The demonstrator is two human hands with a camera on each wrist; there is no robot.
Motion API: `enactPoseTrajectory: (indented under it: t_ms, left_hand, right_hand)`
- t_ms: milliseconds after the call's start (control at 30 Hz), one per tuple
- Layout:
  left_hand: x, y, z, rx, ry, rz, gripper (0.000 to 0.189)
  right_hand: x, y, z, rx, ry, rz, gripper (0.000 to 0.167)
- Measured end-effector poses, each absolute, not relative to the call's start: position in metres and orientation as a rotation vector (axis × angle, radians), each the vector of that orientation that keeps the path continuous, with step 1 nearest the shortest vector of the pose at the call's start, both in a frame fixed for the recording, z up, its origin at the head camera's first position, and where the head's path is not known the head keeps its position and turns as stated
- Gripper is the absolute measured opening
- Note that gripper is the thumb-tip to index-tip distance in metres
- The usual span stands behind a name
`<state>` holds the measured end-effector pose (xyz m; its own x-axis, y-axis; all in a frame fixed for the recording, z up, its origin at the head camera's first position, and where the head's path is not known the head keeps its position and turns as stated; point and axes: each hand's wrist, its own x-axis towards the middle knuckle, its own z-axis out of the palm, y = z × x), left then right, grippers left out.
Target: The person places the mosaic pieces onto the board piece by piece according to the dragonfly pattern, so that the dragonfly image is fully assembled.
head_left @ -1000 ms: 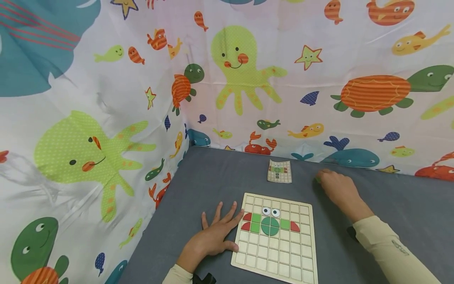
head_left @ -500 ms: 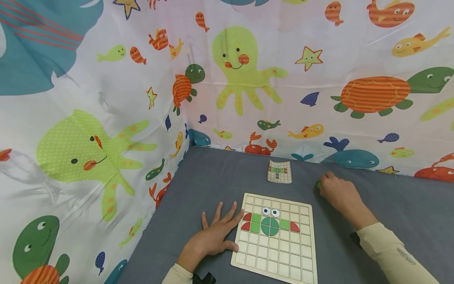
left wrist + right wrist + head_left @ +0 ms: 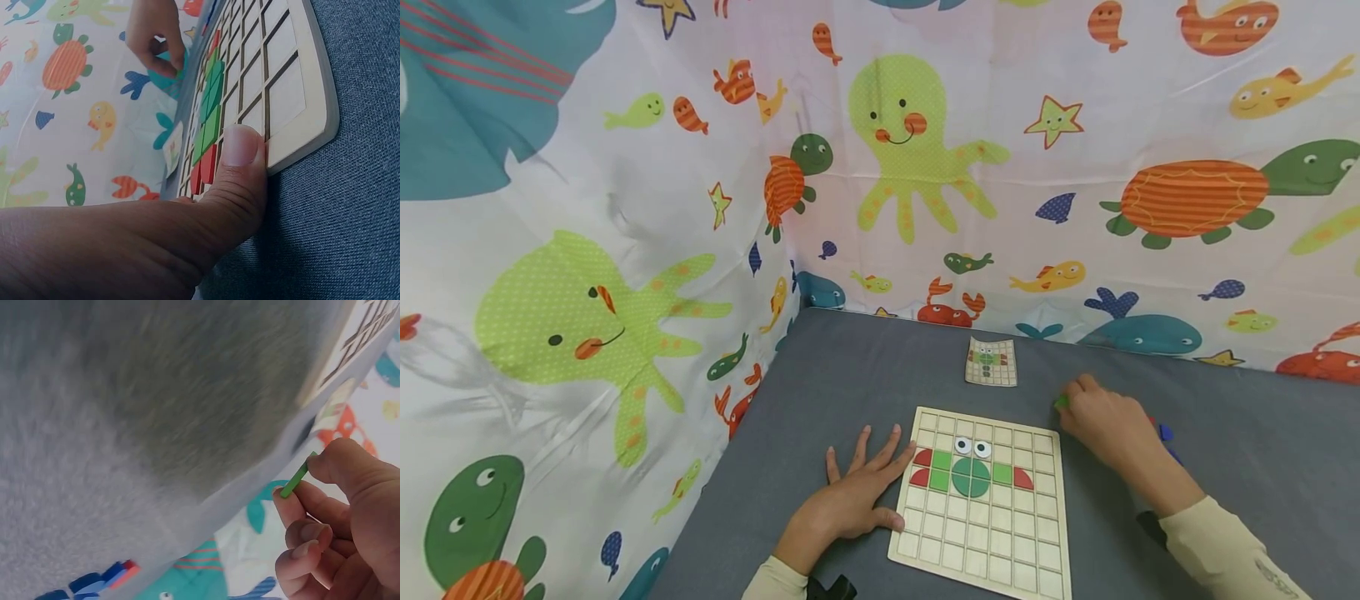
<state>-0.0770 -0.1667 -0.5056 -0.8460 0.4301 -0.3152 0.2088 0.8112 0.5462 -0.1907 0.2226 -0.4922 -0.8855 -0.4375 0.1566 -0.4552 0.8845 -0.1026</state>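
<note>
Tile (image 3: 298, 475) pinched in the right hand (image 3: 1107, 422) shows only a green sliver.

Both arms wear long sleeves of pale cream fabric. The left sleeve (image 3: 777, 581) shows just its end; the right sleeve (image 3: 1213, 537), its cuff nearer the far edge of the grey cloth-covered tabletop (image 3: 857, 375), bears a small, thin, greyish marking (image 3: 1276, 577), too small to read. A black, angular fitting (image 3: 832, 588) sits at the left wrist, a dark, rounded fitting (image 3: 1151, 528) at the right. The left hand (image 3: 850, 498) and right hand (image 3: 1103, 421) are bare, their nails short.
</note>
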Motion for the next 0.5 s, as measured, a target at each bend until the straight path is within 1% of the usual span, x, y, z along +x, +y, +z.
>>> enactPoseTrajectory:
  t_ms: [500]
  left_hand:
    - [-0.075, -0.164, -0.504, 0.458, 2.589, 0.664, 0.107]
  right_hand:
    - [-0.148, 0.199, -0.487, 0.882, -2.732, 0.208, 0.029]
